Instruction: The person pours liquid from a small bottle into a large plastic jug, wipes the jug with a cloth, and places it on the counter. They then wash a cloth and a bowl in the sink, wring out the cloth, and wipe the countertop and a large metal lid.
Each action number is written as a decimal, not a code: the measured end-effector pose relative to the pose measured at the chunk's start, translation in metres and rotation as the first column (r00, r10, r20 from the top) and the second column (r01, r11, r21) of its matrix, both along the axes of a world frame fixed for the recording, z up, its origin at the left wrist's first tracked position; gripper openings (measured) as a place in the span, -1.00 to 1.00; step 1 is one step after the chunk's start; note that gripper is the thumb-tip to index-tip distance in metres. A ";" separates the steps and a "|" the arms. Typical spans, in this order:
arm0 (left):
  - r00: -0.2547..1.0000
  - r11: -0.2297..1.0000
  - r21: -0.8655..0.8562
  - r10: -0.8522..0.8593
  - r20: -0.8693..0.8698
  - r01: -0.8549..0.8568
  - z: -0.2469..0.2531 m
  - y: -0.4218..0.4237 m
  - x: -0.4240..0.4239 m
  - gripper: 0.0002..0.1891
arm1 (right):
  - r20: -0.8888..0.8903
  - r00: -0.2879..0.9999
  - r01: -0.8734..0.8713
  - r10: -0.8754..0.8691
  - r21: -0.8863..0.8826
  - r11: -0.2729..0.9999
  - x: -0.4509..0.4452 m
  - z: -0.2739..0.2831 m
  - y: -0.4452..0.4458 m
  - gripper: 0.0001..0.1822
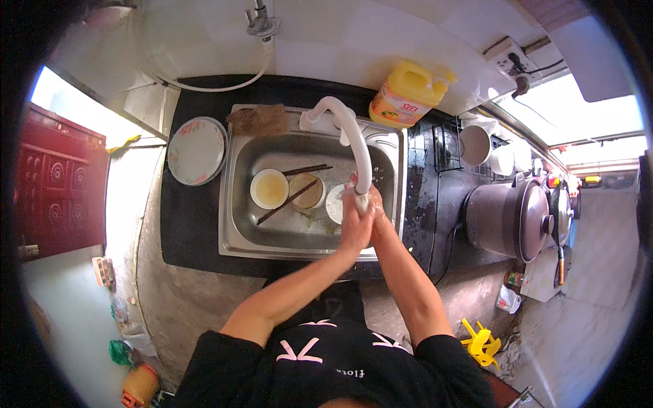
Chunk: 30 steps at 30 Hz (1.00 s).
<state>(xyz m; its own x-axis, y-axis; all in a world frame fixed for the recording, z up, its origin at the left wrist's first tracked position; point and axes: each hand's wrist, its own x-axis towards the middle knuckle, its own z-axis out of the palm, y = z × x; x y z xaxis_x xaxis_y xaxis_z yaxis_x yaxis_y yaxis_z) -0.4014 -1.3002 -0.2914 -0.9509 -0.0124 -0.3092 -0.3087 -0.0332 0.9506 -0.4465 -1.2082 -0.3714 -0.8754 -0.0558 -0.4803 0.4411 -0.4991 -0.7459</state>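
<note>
Both my hands are together under the spout of a white faucet (pixel 359 148), over the right part of a stainless steel sink (pixel 245 251). My left hand (pixel 355 224) is on the left side of the running water; my right hand (pixel 376 204) touches it from the right. The spout and water partly cover the fingers, so whether they hold anything cannot be told. Beside my left hand a white bowl (pixel 334 205) lies in the sink. Further left are a bowl of cloudy yellowish liquid (pixel 270 188), another bowl with brownish liquid (pixel 307 193) and dark chopsticks (pixel 273 215).
Stacked floral plates (pixel 196 151) stand left of the sink. A brown scouring cloth (pixel 259 121) lies on its back rim. Behind it stands a yellow detergent jug (pixel 405 97). Rightward are a wire rack (pixel 446 148) with bowls and a large lidded pot (pixel 502 219).
</note>
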 end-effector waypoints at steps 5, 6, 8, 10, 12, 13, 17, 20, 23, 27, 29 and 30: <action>0.982 0.997 0.082 -0.016 0.189 0.000 -0.048 -0.061 -0.075 -0.40 | 0.029 0.999 0.024 -0.025 0.034 0.999 0.023 0.061 -0.077 -0.55; 0.973 0.966 0.243 0.027 0.229 -0.084 -0.049 -0.059 -0.076 -0.40 | 0.095 0.995 -0.012 -0.003 0.158 0.987 0.015 0.040 -0.063 -0.55; 0.986 0.992 0.121 0.025 0.167 -0.045 -0.035 -0.037 -0.039 -0.42 | 0.134 0.991 -0.009 -0.023 0.237 0.972 0.007 0.020 -0.038 -0.57; 0.999 1.000 0.000 0.030 -0.040 -0.030 -0.005 -0.017 -0.012 -0.42 | 0.065 0.994 0.082 -0.093 0.160 0.984 0.004 0.027 -0.025 -0.61; 0.986 0.988 -0.157 -0.012 -0.169 -0.014 -0.013 -0.008 -0.003 -0.34 | 0.152 0.982 0.134 -0.115 -0.119 0.984 0.013 0.038 -0.035 -0.53; 0.969 0.982 -0.175 0.026 -0.246 -0.071 -0.037 -0.013 -0.021 -0.44 | 0.207 0.971 0.173 -0.123 -0.244 0.954 0.018 0.043 -0.039 -0.46; 0.996 0.995 -0.030 0.090 -0.029 -0.091 -0.132 -0.094 -0.080 -0.63 | 0.315 0.934 -0.238 0.168 0.200 0.951 0.015 0.077 -0.064 -0.61; 0.968 0.970 -0.076 -0.235 -0.083 0.229 -0.059 -0.128 -0.075 -0.63 | 0.155 0.977 -0.208 0.147 0.542 0.814 0.005 0.042 -0.013 -0.70; 0.951 0.946 0.109 -0.308 0.008 0.306 -0.072 -0.155 -0.051 -0.62 | -0.115 0.967 -0.104 0.229 0.639 0.762 -0.002 0.070 -0.020 -0.87; 0.990 0.990 0.015 -0.138 -0.007 0.138 -0.067 -0.144 -0.048 -0.60 | -0.021 0.993 -0.094 0.113 0.418 0.904 -0.005 0.066 -0.028 -0.86; 0.960 0.984 -0.094 -0.170 -0.223 0.153 -0.077 -0.129 -0.057 -0.62 | 0.002 0.999 -0.033 0.033 0.078 0.996 -0.004 0.086 -0.044 -0.86; 0.924 0.977 -0.143 -0.200 -0.327 0.161 -0.080 -0.121 -0.061 -0.63 | -0.024 0.998 -0.051 0.057 0.184 0.982 -0.005 0.082 -0.035 -0.82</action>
